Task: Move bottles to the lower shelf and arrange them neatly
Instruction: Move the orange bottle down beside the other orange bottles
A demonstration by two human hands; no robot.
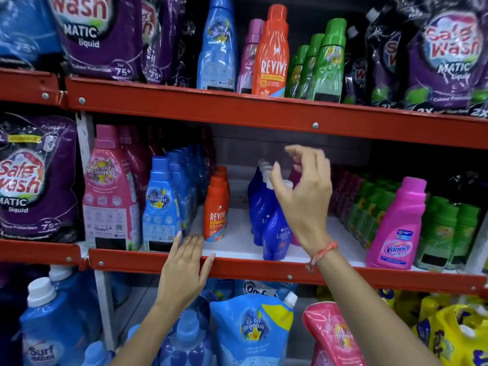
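Observation:
On the middle shelf (237,244) a row of dark blue Ujala bottles (272,228) with white caps stands near the centre. To their left is a row of small orange Revive bottles (217,207). My right hand (303,191) hovers in front of the blue bottles' caps, fingers spread and holding nothing. My left hand (184,270) lies flat, fingers apart, on the red front rail (264,268) of that shelf. On the upper shelf stand a tall orange Revive bottle (272,54), a light blue bottle (217,46) and green bottles (327,64).
Light blue Comfort bottles (162,204) and pink ones (111,191) fill the middle shelf's left. A pink Vanish bottle (398,228) and green bottles (446,233) fill its right. Purple Safewash pouches (97,33) sit above. Refill pouches (250,331) crowd the shelf below.

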